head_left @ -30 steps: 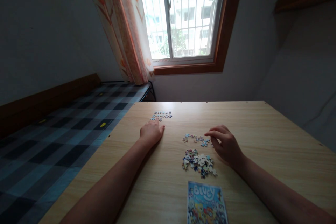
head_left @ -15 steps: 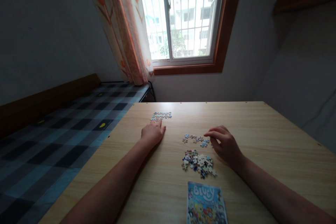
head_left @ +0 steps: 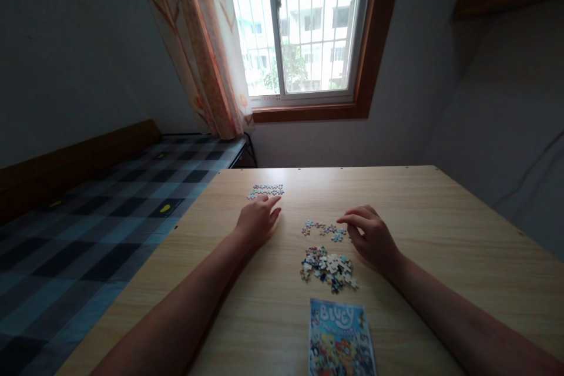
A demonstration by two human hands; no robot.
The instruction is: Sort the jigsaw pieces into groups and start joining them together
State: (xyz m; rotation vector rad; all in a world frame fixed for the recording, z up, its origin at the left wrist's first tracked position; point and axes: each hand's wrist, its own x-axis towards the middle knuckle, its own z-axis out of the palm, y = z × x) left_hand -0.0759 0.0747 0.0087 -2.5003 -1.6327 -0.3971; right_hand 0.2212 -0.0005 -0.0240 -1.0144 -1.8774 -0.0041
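Observation:
My left hand [head_left: 258, 218] rests at the near side of several rows of jigsaw pieces [head_left: 267, 190] toward the far left of the table. Its index finger stretches to the right end of the lowest row, thumb apart, and it covers part of that row. My right hand [head_left: 372, 236] is beside a loose group of puzzle pieces [head_left: 323, 228], index finger extended over its right end, the other fingers bent. A gap shows between index finger and thumb, with no piece visible there. Nearer to me lies a heap of mixed pieces [head_left: 329, 266], some face down.
A blue picture card or box lid marked "Bluey" [head_left: 341, 338] lies at the front of the light wooden table [head_left: 440, 235]. Left of the table is a bed with a checked cover [head_left: 114, 217]. A curtain [head_left: 207, 70] hangs beside the barred window [head_left: 315, 29].
My left index finger has shifted right along the lowest row of pieces. My right hand keeps nearly the same place by the loose group. The view has tilted slightly.

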